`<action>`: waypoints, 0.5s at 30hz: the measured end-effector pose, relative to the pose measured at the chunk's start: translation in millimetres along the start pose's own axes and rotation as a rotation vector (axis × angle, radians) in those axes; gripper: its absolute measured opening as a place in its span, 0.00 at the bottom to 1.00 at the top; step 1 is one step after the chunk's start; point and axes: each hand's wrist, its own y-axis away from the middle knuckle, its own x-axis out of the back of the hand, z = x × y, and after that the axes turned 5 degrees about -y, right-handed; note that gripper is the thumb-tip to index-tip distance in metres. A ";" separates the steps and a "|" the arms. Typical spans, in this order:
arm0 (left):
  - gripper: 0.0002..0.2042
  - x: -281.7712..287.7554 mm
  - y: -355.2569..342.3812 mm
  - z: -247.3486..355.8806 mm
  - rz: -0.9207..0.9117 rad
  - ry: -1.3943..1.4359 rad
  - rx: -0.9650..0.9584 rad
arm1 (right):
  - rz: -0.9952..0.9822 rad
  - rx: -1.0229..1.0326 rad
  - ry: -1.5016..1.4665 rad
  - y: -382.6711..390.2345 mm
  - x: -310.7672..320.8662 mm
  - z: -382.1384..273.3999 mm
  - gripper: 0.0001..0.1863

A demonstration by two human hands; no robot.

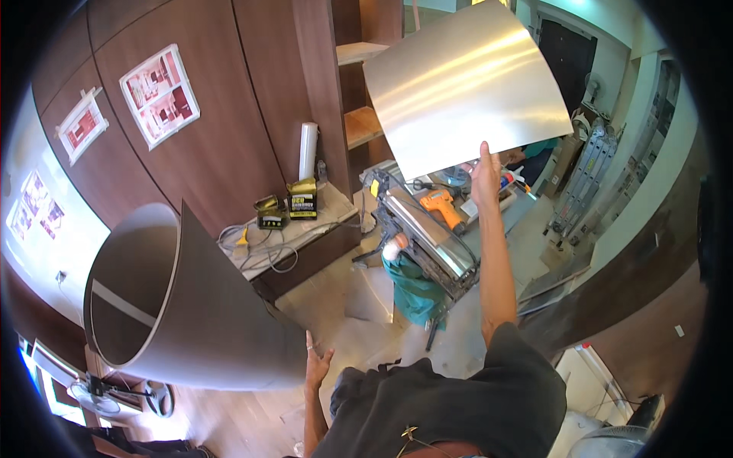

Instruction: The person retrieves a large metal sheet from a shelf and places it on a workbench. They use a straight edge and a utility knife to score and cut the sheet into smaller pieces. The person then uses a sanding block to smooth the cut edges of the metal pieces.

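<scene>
My right hand (485, 177) is raised and pinches the lower edge of a shiny gold-toned metal sheet (466, 88), with the thumb on its front face. The sheet is slightly curved and tilted up. To my left stands a large brown sheet rolled into a wide tube (221, 320), its open end facing up and left. At that tube's lower right side is my left hand (318, 364), thumb and a finger spread apart; other fingers are partly hidden, and I cannot tell how firmly it touches.
Beyond my hands, a workbench (427, 229) carries an orange heat gun (441, 208) and cables. A green bag (416, 290) hangs below. On a low ledge (328, 202) are black-and-yellow boxes (302, 200) and a white roll (308, 151). A folded ladder (588, 179) leans at right.
</scene>
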 end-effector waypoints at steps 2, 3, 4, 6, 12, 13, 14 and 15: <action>0.48 3.3 -22.9 0.2 0.004 -0.030 -0.019 | -0.037 0.020 -0.043 -25.0 -16.6 21.2 0.16; 0.48 6.1 -37.1 -0.3 -0.003 -0.047 -0.022 | -0.046 0.026 -0.059 -43.2 -15.5 35.4 0.15; 0.48 12.1 -45.1 -5.5 -0.006 -0.064 -0.017 | -0.034 0.026 -0.068 -54.7 -21.9 45.9 0.15; 0.48 29.4 -70.9 -15.3 0.030 -0.059 0.002 | -0.007 0.022 -0.086 -77.0 -36.0 67.5 0.15; 0.47 61.1 -147.8 2.1 0.030 -0.063 -0.042 | 0.144 0.195 0.014 -159.4 -50.9 103.7 0.16; 0.47 61.1 -163.9 3.2 0.023 -0.081 -0.085 | 0.138 0.283 0.036 -176.5 -53.1 99.5 0.18; 0.47 62.0 -174.0 4.8 0.013 -0.104 -0.124 | 0.136 0.367 0.058 -193.2 -58.1 98.4 0.19; 0.47 62.5 -179.3 5.8 0.028 -0.084 -0.110 | 0.146 0.427 0.077 -209.4 -66.3 102.2 0.20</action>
